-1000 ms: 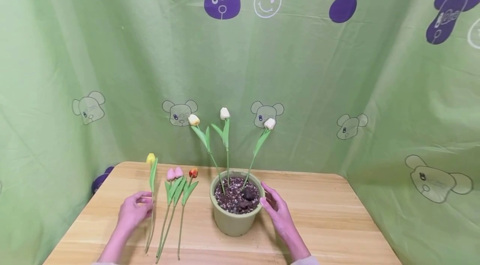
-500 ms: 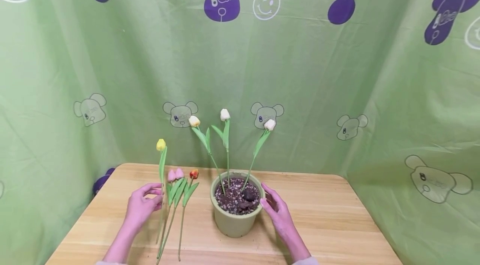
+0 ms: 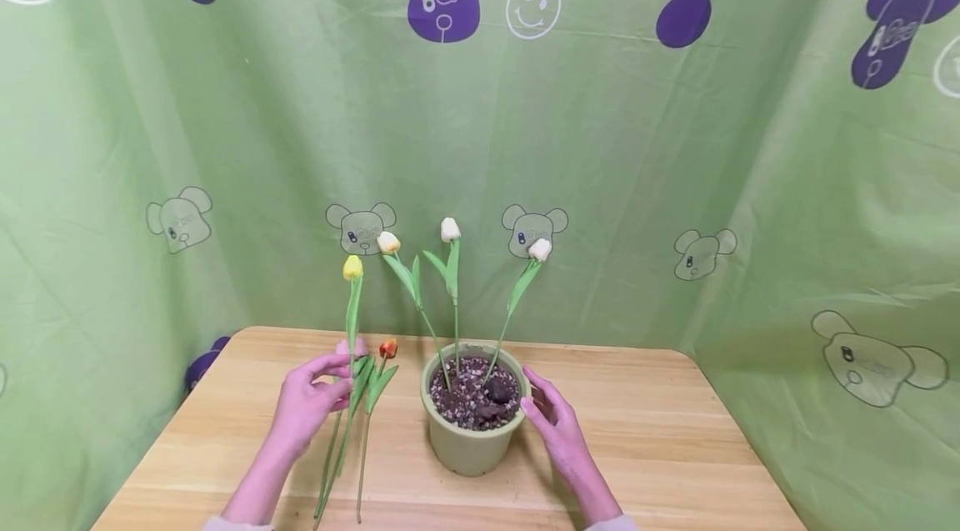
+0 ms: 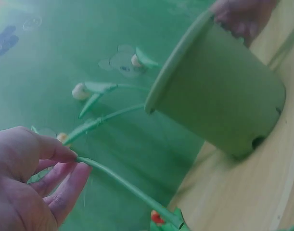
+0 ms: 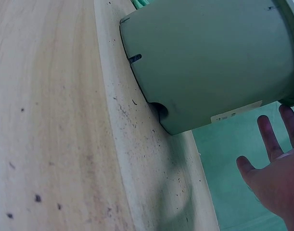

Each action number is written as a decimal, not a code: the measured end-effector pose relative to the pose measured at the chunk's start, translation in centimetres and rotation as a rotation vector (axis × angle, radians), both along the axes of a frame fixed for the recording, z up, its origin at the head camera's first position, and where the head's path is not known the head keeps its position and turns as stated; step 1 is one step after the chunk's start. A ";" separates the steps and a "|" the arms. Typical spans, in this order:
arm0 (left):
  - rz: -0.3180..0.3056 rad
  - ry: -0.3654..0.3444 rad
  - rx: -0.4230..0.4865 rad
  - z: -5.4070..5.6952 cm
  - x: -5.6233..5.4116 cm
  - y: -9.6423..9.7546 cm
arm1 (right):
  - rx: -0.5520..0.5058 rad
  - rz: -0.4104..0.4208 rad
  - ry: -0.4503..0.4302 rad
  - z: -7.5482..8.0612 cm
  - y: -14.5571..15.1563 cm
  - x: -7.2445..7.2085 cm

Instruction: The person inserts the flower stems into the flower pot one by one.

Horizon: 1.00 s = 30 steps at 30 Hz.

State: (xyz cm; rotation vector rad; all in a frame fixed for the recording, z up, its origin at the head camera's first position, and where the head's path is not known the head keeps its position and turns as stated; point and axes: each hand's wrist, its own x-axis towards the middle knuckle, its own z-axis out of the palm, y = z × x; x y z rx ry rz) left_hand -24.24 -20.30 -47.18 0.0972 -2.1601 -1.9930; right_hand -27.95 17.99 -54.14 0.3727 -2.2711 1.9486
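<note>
My left hand (image 3: 307, 402) pinches the green stem of a yellow tulip (image 3: 352, 268) between thumb and fingertips. The tulip stands upright, flower up, over the tulips lying on the table. In the left wrist view the stem (image 4: 130, 185) runs down from the fingers to a cut end. My right hand (image 3: 558, 431) touches the right side of the green flowerpot (image 3: 468, 448) at its rim. Its fingers (image 5: 269, 137) are extended in the right wrist view. Two white tulips, (image 3: 450, 229) and a white-yellow tulip (image 3: 387, 242) stand in the pot's soil (image 3: 472, 398).
Pink tulips (image 3: 362, 346), partly hidden behind my left hand, lie beside a red-orange tulip (image 3: 387, 348) left of the pot. Dark soil crumbs (image 5: 37, 198) dot the wooden table (image 3: 637, 448). A green printed curtain (image 3: 615, 139) hangs behind and at both sides.
My left hand has lifted the yellow tulip and carried it right, toward the pot, passing over the pink tulips. My right hand has stayed at the pot.
</note>
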 end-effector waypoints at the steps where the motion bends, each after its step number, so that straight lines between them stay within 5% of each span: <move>1: -0.008 0.005 0.010 0.2 0.0 0.2 | 0.001 0.000 0.000 0.0 0.0 0.0; 10: -0.092 0.030 0.109 2.0 0.1 2.0 | 0.002 -0.005 0.000 -0.1 0.0 -0.1; 18: -0.187 0.051 0.111 3.6 0.4 3.2 | 0.009 -0.009 0.009 -0.1 0.0 -0.1; 30: -0.182 0.156 0.169 5.5 -0.5 6.4 | 0.002 -0.005 0.001 -0.1 -0.1 0.0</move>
